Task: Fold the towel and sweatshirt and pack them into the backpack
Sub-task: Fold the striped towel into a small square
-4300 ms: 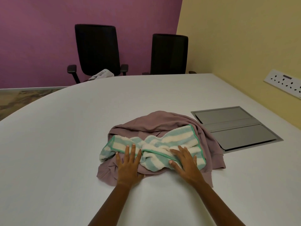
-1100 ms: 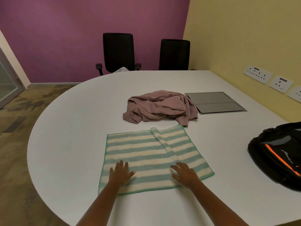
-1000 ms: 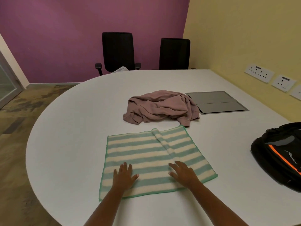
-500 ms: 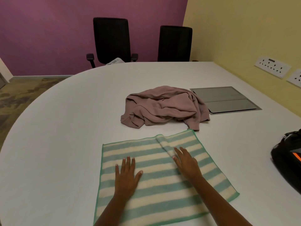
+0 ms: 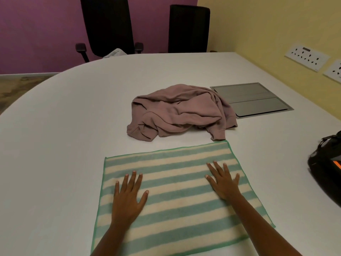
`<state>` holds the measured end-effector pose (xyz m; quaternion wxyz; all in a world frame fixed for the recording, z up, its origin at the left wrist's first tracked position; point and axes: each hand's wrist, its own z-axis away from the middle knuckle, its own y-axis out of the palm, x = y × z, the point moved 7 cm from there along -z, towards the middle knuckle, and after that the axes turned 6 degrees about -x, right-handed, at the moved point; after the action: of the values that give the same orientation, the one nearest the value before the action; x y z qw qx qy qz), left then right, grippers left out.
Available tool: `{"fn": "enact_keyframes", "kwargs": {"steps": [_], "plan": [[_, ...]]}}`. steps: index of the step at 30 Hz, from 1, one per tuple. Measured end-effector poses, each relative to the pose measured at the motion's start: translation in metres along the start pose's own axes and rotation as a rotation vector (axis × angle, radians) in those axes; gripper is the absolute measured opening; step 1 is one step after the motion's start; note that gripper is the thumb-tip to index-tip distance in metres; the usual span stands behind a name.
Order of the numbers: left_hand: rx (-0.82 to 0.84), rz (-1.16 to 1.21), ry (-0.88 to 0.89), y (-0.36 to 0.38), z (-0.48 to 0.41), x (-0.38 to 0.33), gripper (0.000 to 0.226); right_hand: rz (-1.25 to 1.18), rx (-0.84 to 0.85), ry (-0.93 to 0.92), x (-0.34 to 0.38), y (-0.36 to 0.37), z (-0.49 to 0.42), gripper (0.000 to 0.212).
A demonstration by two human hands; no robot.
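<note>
A green and cream striped towel [image 5: 175,193] lies spread flat on the white table [image 5: 64,145] right in front of me. My left hand [image 5: 129,198] rests palm down on its left half, fingers spread. My right hand [image 5: 224,182] presses flat on its right half, fingers apart. Just beyond the towel's far edge sits a crumpled mauve sweatshirt [image 5: 180,111] in a heap. The black backpack [image 5: 326,169] with an orange stripe lies at the right edge of the view, partly cut off.
A grey metal cable hatch [image 5: 254,100] is set into the table behind the sweatshirt on the right. Two black office chairs [image 5: 108,26] stand at the far side. Wall sockets [image 5: 306,57] line the yellow wall on the right.
The ridge in the towel's middle has been smoothed flat. My hands have slid apart and forward across the towel, and my view has moved closer and lower.
</note>
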<state>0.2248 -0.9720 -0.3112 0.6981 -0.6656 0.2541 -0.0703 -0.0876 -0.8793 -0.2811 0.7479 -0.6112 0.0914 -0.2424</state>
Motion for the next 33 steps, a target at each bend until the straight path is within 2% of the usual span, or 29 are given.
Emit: {"fn": "enact_keyframes", "kwargs": {"steps": [1, 2, 6, 11, 16, 17, 20, 22, 29, 33], "plan": [[-0.005, 0.000, 0.003, 0.000, -0.001, 0.001, 0.067, 0.005, -0.009, 0.002, -0.001, 0.001, -0.002, 0.089], [-0.011, 0.001, 0.006, 0.000, -0.002, 0.001, 0.067, 0.012, -0.017, 0.006, -0.002, 0.002, -0.004, 0.092], [-0.044, 0.005, 0.032, -0.003, -0.009, 0.001, 0.067, 0.040, -0.010, 0.008, -0.002, 0.000, -0.012, 0.061], [-0.055, -0.043, 0.011, -0.005, -0.013, 0.000, 0.066, 0.071, 0.002, 0.055, 0.008, 0.000, -0.004, 0.057], [-0.055, -0.038, -0.090, -0.006, -0.005, -0.003, 0.064, -0.084, -0.178, -0.091, 0.035, 0.011, 0.045, 0.089], [-0.063, -0.021, -0.105, -0.007, 0.000, -0.004, 0.063, -0.094, -0.197, -0.122, 0.036, 0.017, 0.056, 0.086], [-0.081, -0.018, -0.107, -0.007, 0.025, -0.013, 0.061, -0.097, -0.219, -0.138, 0.027, 0.027, 0.079, 0.056], [-0.074, -0.034, -0.097, -0.007, 0.042, -0.018, 0.062, -0.114, -0.247, -0.110, 0.017, 0.028, 0.083, 0.053], [-0.046, -0.013, -0.307, -0.004, 0.107, -0.027, 0.070, -0.110, -0.245, 0.005, -0.012, 0.029, 0.097, 0.081], [0.042, 0.034, -0.388, -0.002, 0.123, -0.029, 0.071, -0.094, -0.226, 0.072, -0.017, 0.030, 0.105, 0.080]]}}
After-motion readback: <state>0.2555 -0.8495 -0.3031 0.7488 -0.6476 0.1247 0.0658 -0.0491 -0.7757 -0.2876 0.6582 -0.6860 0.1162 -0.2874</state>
